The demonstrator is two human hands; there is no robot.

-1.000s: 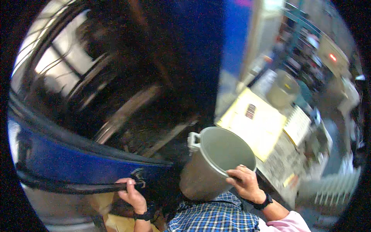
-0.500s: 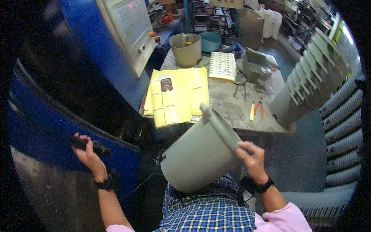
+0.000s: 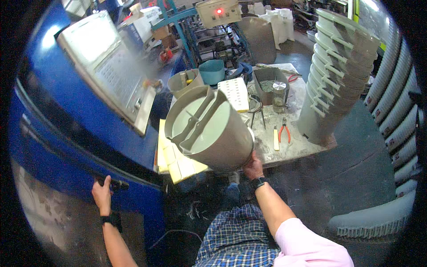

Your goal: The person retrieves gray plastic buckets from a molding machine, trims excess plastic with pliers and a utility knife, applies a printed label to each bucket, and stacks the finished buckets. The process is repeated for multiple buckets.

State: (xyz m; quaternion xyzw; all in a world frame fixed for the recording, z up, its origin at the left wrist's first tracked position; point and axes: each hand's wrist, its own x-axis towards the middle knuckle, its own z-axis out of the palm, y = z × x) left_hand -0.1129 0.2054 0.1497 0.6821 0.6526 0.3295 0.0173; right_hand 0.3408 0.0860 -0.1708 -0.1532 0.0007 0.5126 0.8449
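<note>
Left hand [image 3: 103,192]: fingers closed around the black handle [image 3: 114,183] on the blue machine door [image 3: 66,155], arm stretched out to the left. Right hand [image 3: 253,165]: gripping the lower edge of a grey plastic bucket [image 3: 208,129], holding it up at chest height. Hands well apart.

Bucket tilted, open end turned toward the camera; a moulded crossbar runs across its inside. It hangs in the air over the near edge of the workbench [image 3: 293,147], just above the yellow sheets [image 3: 178,162] at the bench's left end.

On the bench: red-handled pliers [image 3: 284,130], a utility knife [image 3: 275,139] beside them, a glass jar [image 3: 279,94] with a metal lid, a white perforated tray [image 3: 235,93], a second grey bucket [image 3: 184,82], a teal tub [image 3: 211,71].

Right of the bench: tall leaning stack of the same grey buckets [image 3: 338,71]. Further stacks lie along the far right rim [image 3: 396,124].

Machine control panel [image 3: 104,66] above the door, upper left.
</note>
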